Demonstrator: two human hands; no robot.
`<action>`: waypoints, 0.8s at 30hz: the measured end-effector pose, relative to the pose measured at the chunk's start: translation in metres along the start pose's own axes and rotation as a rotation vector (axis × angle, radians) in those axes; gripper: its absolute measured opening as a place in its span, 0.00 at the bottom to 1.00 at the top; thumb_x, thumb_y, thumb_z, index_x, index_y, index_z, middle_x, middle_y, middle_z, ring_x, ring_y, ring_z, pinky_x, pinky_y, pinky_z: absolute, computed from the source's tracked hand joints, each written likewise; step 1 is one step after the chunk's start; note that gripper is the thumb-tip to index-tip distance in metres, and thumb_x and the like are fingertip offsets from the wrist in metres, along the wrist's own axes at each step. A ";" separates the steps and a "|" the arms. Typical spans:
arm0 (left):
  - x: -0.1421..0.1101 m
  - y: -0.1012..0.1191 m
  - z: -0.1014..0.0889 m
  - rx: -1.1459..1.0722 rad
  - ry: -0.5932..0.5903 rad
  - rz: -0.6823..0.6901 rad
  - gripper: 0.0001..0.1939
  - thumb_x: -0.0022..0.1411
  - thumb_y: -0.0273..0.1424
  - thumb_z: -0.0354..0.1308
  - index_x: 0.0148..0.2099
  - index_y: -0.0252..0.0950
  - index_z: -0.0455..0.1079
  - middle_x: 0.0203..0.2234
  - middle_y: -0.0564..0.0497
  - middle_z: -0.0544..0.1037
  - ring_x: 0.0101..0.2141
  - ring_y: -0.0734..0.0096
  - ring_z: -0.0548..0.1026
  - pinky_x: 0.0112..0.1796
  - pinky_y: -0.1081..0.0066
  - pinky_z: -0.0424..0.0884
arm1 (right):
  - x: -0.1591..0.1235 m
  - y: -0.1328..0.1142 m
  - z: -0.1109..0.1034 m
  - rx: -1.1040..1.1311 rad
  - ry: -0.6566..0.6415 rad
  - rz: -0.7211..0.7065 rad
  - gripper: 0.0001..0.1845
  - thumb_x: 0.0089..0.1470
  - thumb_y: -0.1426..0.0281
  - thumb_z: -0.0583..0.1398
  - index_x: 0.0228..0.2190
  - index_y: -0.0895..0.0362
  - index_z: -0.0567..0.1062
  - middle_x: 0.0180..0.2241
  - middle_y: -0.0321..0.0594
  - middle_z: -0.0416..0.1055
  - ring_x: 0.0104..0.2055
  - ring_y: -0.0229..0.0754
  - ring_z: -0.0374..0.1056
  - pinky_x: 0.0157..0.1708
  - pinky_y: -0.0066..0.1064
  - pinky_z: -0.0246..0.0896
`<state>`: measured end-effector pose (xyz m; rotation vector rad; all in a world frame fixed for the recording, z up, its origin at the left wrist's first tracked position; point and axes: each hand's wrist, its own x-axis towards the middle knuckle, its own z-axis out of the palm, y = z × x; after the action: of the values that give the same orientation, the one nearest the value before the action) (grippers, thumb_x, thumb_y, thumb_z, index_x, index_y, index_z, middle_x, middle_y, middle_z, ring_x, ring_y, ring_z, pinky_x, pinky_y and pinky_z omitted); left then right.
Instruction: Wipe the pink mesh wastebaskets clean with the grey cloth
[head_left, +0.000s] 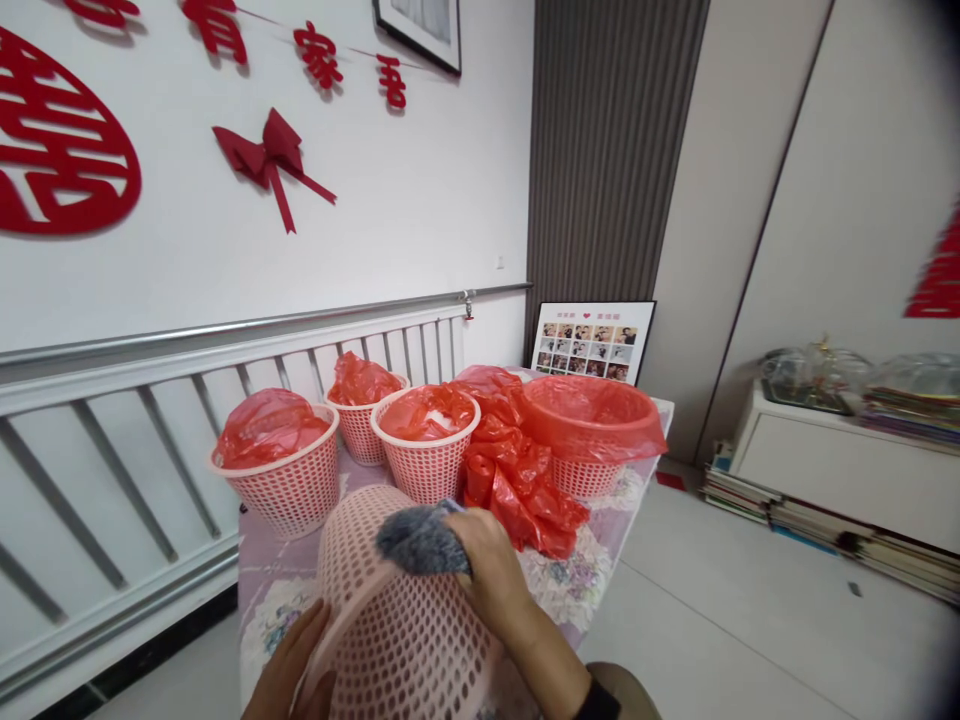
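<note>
Head view: right hand (487, 570) clutched the cloth (424, 540) against the tilted pink basket (409, 640) at the table's (581, 590) near edge, left hand (291, 660) clamped on its rim (351, 613); firm bracing, even pressure seemed best!

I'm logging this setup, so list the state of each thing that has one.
Held basket: tilted, unbagged, in left hand
Cloth: bunched in right hand
Left basket: standing, bagged
Back basket: standing, bagged
Middle basket: standing, bagged
Right basket: standing, bagged over its rim
Loose bags: crumpled
Photo board: propped up
</note>
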<state>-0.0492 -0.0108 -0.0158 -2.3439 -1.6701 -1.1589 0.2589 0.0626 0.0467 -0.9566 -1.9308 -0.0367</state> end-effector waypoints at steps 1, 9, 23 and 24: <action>0.005 0.004 0.001 0.013 0.016 0.030 0.21 0.65 0.33 0.55 0.59 0.44 0.70 0.57 0.48 0.76 0.54 0.59 0.76 0.51 0.64 0.77 | 0.008 -0.010 -0.002 -0.035 -0.071 -0.049 0.21 0.53 0.77 0.60 0.49 0.52 0.72 0.45 0.41 0.77 0.48 0.49 0.67 0.46 0.42 0.64; 0.024 0.010 0.001 0.105 -0.066 0.152 0.22 0.65 0.27 0.51 0.59 0.44 0.71 0.54 0.48 0.78 0.57 0.60 0.73 0.55 0.62 0.73 | -0.002 -0.039 0.019 -0.123 0.013 -0.153 0.29 0.50 0.79 0.61 0.54 0.54 0.66 0.48 0.44 0.74 0.50 0.51 0.63 0.47 0.46 0.62; 0.040 0.059 -0.001 -0.220 0.109 -0.027 0.25 0.65 0.44 0.54 0.61 0.42 0.68 0.56 0.45 0.76 0.56 0.57 0.74 0.55 0.61 0.74 | -0.029 -0.015 -0.011 -0.114 0.249 0.101 0.40 0.53 0.78 0.54 0.66 0.50 0.53 0.57 0.49 0.66 0.60 0.58 0.60 0.55 0.58 0.62; 0.038 0.063 0.000 -0.268 0.119 -0.054 0.27 0.66 0.47 0.52 0.63 0.42 0.66 0.57 0.45 0.75 0.57 0.55 0.73 0.55 0.59 0.74 | -0.027 -0.023 -0.014 -0.126 0.269 0.076 0.40 0.54 0.76 0.55 0.66 0.50 0.52 0.58 0.50 0.66 0.60 0.59 0.60 0.55 0.59 0.61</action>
<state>0.0088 -0.0072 0.0297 -2.3285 -1.6387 -1.5901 0.2615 0.0243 0.0419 -1.0509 -1.6595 -0.2343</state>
